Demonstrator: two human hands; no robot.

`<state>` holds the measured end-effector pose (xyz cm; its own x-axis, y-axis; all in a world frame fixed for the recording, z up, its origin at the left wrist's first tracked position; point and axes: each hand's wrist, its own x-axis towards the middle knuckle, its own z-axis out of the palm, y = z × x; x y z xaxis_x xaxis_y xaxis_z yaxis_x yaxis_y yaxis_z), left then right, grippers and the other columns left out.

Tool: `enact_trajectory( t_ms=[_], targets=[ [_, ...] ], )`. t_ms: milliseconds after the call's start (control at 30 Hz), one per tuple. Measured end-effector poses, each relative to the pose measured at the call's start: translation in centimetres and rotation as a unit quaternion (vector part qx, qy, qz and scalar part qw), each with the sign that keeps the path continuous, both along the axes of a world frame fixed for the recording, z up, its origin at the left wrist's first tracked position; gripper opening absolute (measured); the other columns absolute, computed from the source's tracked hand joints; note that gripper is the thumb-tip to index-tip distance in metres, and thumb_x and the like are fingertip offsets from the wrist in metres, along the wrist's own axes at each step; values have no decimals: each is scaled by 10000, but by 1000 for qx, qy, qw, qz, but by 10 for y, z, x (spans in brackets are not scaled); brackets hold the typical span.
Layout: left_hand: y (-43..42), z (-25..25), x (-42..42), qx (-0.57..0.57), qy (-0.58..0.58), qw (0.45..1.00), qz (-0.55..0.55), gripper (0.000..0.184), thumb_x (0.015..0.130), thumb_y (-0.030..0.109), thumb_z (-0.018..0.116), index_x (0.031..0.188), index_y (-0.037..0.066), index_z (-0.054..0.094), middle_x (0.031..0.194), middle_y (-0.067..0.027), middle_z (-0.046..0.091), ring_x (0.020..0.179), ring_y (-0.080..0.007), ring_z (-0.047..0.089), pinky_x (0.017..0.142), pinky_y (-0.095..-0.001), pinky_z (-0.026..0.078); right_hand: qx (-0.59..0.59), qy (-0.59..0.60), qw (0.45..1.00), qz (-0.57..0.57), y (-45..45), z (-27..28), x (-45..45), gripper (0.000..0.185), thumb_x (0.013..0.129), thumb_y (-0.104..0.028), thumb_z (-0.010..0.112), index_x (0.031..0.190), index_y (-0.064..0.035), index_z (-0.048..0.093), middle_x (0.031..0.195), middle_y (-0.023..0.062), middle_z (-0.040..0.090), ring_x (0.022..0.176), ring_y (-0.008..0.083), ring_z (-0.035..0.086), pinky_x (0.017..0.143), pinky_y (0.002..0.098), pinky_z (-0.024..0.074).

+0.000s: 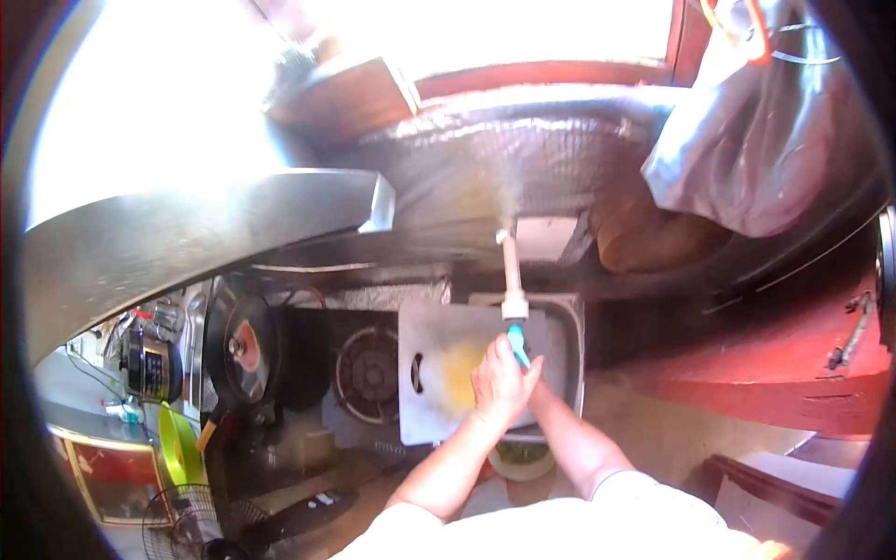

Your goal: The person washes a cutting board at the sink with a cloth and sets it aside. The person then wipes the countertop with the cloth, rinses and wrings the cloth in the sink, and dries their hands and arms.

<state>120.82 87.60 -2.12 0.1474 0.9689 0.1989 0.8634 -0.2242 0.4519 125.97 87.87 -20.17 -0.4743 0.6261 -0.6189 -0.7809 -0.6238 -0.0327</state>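
Note:
My left hand (pixel 498 378) and my right hand (pixel 532 381) are together over the sink (pixel 565 359), below a white tap pipe (pixel 512 275). Their fingers touch a blue piece (pixel 516 343) at the pipe's lower end. The left hand's fingers are bent near it; the right hand is partly hidden behind the left, so its grip is unclear. A pale cutting board (pixel 425 327) with a dark handle slot and a yellow patch lies across the sink's left part, beneath the hands.
Left of the board is a gas burner (pixel 371 375), then a lidded pan (pixel 241 345), a rice cooker (pixel 149 366) and a green basin (pixel 175 448). A fan (pixel 191 523) stands at the lower left. A bowl of greens (pixel 523 457) sits below the sink.

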Motion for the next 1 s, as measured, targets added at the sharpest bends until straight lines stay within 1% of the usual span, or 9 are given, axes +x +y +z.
enact_trajectory(
  t_ms=[200,433,533,600,667,767,867,967,1000],
  targets=[
    [10,-15,-32,-34,-71,995,-69,584,735,217,651,1193,-36,393,947,-223,577,845,-395,581,713,-436,478,60,-117,982,137,-28,-3,10,320,808,-292,593,1061,-108,526,902,50,580,763,195,554,586,286,436],
    [-2,-63,-100,-243,-433,865,-73,704,779,250,656,1356,60,300,1226,-182,490,1164,-305,461,957,-421,373,115,204,967,100,-68,58,9,407,806,-263,585,1156,-91,471,932,104,546,707,175,516,438,205,353],
    [-24,-113,-118,-462,-528,711,42,687,789,257,656,1362,114,305,1302,-190,410,1181,-298,444,945,-422,407,76,298,949,67,-76,78,0,444,793,-266,599,1159,-54,462,932,95,509,697,148,461,431,192,351],
    [-40,-110,-101,-440,-824,336,-123,678,797,225,647,1370,127,297,1299,-196,404,1183,-279,445,929,-398,427,45,292,954,61,-79,85,-8,432,788,-252,597,1145,-52,458,929,90,491,687,138,451,417,189,348],
    [-34,-87,-87,-402,-840,358,-67,522,785,164,646,1248,55,431,1109,-156,546,1013,-245,560,816,-342,491,46,345,935,71,-78,82,-14,417,784,-252,601,1124,-50,469,930,89,486,688,133,453,401,188,333],
    [-11,-111,-88,-392,-695,598,74,161,758,84,632,883,48,538,744,-71,582,668,-184,587,606,-303,500,39,264,956,122,-64,61,-5,387,780,-257,611,1074,-37,487,852,78,515,608,121,450,385,185,312],
    [6,-122,-86,-412,-548,726,58,236,716,103,654,916,21,560,815,-106,613,746,-212,609,654,-318,496,41,109,971,211,-48,56,0,343,764,-264,638,988,-30,524,718,46,524,524,106,442,373,191,295],
    [19,-198,-76,-245,-278,917,146,263,679,103,654,918,37,565,788,-120,609,707,-264,609,629,-370,486,270,-490,758,335,-30,49,-13,282,758,-308,626,876,-53,595,714,105,621,662,228,606,537,347,463],
    [19,-193,-70,-241,-278,919,145,263,679,103,654,918,37,565,788,-120,609,707,-264,609,629,-370,486,274,-490,758,333,-28,44,-14,282,758,-308,626,876,-53,595,714,105,621,662,228,606,537,347,463]
  ],
)
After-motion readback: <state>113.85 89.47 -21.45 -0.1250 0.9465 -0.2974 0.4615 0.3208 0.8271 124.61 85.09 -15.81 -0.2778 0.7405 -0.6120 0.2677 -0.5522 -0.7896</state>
